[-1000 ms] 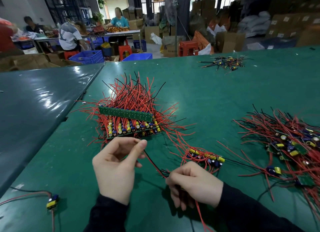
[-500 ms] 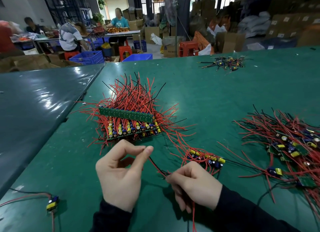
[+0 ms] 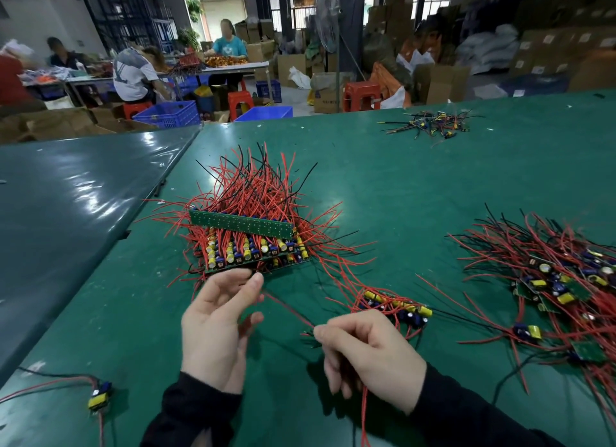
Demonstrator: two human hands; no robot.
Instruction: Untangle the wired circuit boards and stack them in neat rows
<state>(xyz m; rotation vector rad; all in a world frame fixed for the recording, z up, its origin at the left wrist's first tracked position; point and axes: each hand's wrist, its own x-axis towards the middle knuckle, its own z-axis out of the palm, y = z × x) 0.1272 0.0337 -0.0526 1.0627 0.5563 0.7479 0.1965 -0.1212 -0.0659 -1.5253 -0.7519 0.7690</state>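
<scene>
Nearest me, the right hand [image 3: 370, 356] is curled round red wires, and the left hand [image 3: 216, 326] pinches a thin wire stretched between the two, both low over the green table [image 3: 400, 186]. Just beyond the right hand lies a small clump of wired boards [image 3: 396, 308] not yet placed, and touching the left fingertips is the neat stack [image 3: 246, 243], rows already built. Farther right, a big tangled heap [image 3: 560, 280] waits, so I'd judge much remains.
</scene>
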